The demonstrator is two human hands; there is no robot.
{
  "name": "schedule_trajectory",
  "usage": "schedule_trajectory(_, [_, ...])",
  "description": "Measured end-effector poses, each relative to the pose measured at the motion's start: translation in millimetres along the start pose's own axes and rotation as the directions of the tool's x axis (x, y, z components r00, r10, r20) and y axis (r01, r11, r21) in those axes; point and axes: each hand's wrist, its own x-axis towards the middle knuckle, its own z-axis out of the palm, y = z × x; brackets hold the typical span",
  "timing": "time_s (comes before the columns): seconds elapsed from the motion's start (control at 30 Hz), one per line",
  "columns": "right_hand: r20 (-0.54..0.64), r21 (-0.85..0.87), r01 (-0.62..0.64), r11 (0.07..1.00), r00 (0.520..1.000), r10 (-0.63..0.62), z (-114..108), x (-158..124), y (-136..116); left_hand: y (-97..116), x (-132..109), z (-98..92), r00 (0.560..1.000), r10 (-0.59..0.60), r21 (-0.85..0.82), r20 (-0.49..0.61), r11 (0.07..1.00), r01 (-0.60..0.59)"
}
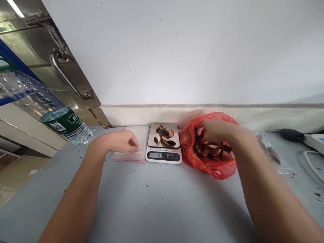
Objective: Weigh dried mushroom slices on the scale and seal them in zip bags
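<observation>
Right hand [215,130] inside red bag [202,162] near tabletop [162,202] back edge, fingers curled among dried slices [212,151]; grasp cannot be confirmed. Left hand [124,141] loosely curled, resting on clear pouch [129,156], left of scale [164,145] carrying slices.

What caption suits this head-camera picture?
Right hand reaches into red bag of dried slices; left hand rests beside the scale.

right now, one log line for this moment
left hand on clear bags | right hand in red bag | slices on scale
</observation>
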Motion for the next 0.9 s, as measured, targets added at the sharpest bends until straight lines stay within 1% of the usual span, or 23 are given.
schedule_trajectory(0.03, [0.058, 0.0, -0.07, 0.998, 0.996, 0.07, 2.7, -0.4, -4.3, 2.5, -0.3, 0.8, 1.0, 0.005, -0.001, -0.027, 1.0, -0.005])
schedule_trajectory(0.07, [0.102, 0.01, -0.113, 0.994, 0.989, 0.112, 4.9, -1.1, -8.1, 5.2, -0.5, 1.6, 0.999, 0.009, 0.0, -0.052, 1.0, -0.009])
schedule_trajectory(0.13, [0.159, 0.023, -0.153, 0.988, 0.976, 0.147, 7.2, -2.5, -12.5, 10.9, -1.3, 2.8, 0.996, 0.017, 0.0, -0.087, 1.0, -0.017])
schedule_trajectory(0.2, [0.153, 0.019, -0.143, 0.99, 0.978, 0.138, 6.2, -3.3, -12.6, 15.9, -2.3, 3.3, 0.995, 0.019, -0.004, -0.097, 1.0, -0.02])
schedule_trajectory(0.33, [0.072, -0.02, -0.092, 0.996, 0.993, 0.094, -3.9, -5.4, -5.8, 20.8, -5.1, 2.3, 0.996, 0.016, 0.005, -0.085, 1.0, -0.016])
schedule_trajectory(0.4, [0.034, -0.033, -0.038, 0.999, 0.999, 0.04, -11.2, -9.3, -2.1, 21.6, -6.6, 1.1, 0.997, 0.017, 0.012, -0.081, 1.0, -0.016])
schedule_trajectory(0.43, [0.024, -0.031, 0.011, 0.999, 1.0, -0.011, -14.8, -12.1, -0.5, 22.1, -7.4, 0.4, 0.997, 0.015, 0.011, -0.077, 1.0, -0.014])
schedule_trajectory(0.5, [0.026, 0.012, 0.156, 0.988, 0.987, -0.157, -21.4, -18.4, 1.7, 23.7, -9.5, -1.1, 0.998, 0.002, 0.001, -0.063, 1.0, -0.002])
schedule_trajectory(0.6, [0.017, 0.185, 0.363, 0.913, 0.928, -0.372, -27.1, -25.6, 1.3, 27.6, -13.0, -3.0, 0.999, -0.027, -0.002, -0.044, 1.0, 0.027])
schedule_trajectory(0.67, [-0.034, 0.288, 0.455, 0.843, 0.884, -0.465, -27.6, -26.9, -1.4, 30.1, -15.0, -3.5, 0.998, -0.037, 0.015, -0.045, 0.999, 0.038])
schedule_trajectory(0.73, [-0.072, 0.341, 0.508, 0.791, 0.853, -0.517, -26.7, -25.7, -4.2, 31.9, -16.2, -3.5, 0.999, -0.032, 0.029, -0.042, 0.999, 0.033])
schedule_trajectory(0.77, [-0.073, 0.358, 0.518, 0.777, 0.845, -0.53, -26.3, -24.7, -4.8, 32.3, -16.4, -3.4, 0.999, -0.028, 0.031, -0.039, 0.999, 0.029])
schedule_trajectory(0.83, [-0.047, 0.377, 0.511, 0.772, 0.844, -0.535, -26.3, -22.9, -2.6, 32.5, -16.5, -3.2, 0.999, -0.024, 0.027, -0.035, 0.999, 0.025])
schedule_trajectory(0.9, [-0.016, 0.351, 0.487, 0.8, 0.857, -0.515, -27.7, -22.0, 4.4, 32.0, -16.2, -3.2, 0.999, -0.029, 0.022, -0.036, 0.999, 0.03])
